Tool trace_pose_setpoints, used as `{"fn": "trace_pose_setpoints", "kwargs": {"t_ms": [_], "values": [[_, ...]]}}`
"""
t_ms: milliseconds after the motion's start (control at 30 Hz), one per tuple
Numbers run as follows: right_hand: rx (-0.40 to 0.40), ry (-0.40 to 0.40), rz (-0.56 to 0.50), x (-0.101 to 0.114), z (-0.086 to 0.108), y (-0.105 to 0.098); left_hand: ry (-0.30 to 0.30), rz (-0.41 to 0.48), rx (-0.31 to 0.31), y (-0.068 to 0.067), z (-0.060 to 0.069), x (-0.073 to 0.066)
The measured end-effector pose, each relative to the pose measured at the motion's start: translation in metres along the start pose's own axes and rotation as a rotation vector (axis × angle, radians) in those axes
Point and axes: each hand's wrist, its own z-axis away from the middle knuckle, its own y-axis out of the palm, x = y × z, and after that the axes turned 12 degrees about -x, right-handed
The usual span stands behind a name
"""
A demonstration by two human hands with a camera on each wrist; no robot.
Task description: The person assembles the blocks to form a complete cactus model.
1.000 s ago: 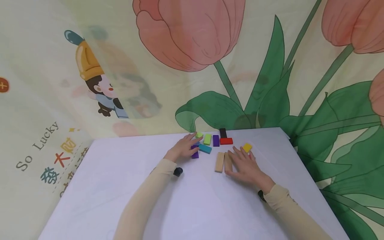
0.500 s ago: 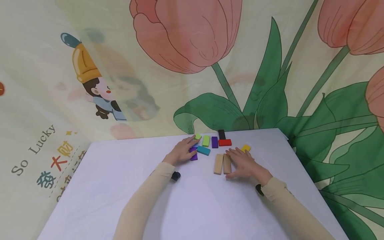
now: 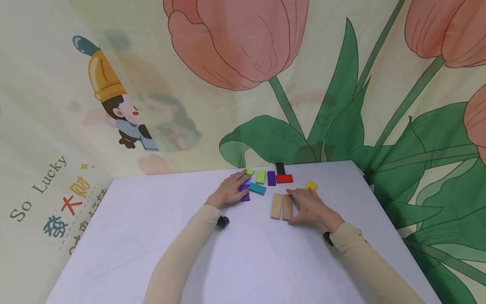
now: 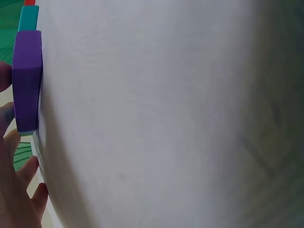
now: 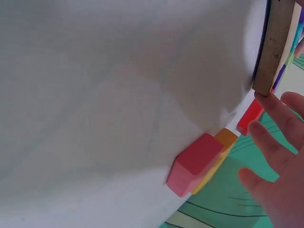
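Observation:
My left hand [image 3: 228, 190] lies over a small cluster at the back of the table, its thumb touching a purple block [image 4: 27, 80] and its other fingers stretched toward a light green block [image 3: 249, 171]. A blue block under those fingers is mostly hidden. Two plain wooden blocks stand side by side, a left one [image 3: 276, 206] and a right one [image 3: 287, 207]. With thumb and index finger my right hand [image 3: 313, 207] pinches the right wooden block by its two ends; the other fingers extend past it in the right wrist view.
Near the left hand lies a teal block [image 3: 257, 188]. Behind are another light green block [image 3: 260, 176], a second purple one [image 3: 271, 178], a red one [image 3: 284, 178] and a black one [image 3: 280, 168]. Yellow [image 3: 311, 185] and pink [image 5: 197, 156] blocks sit beyond the right hand.
The right hand's fingers have drawn in from a spread pose, so thumb and index finger now meet the right wooden block's ends. The left hand has barely moved.

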Motion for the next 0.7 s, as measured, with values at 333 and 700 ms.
{"fn": "trace_pose_setpoints", "kwargs": {"t_ms": [333,700], "values": [[-0.001,-0.057,-0.023,0.028,0.037,-0.007,-0.004,-0.017,0.006,-0.005,0.000,-0.002],[0.113,-0.195,-0.074,0.054,0.088,0.006,-0.009,-0.029,0.009,-0.002,0.000,-0.002]]}}
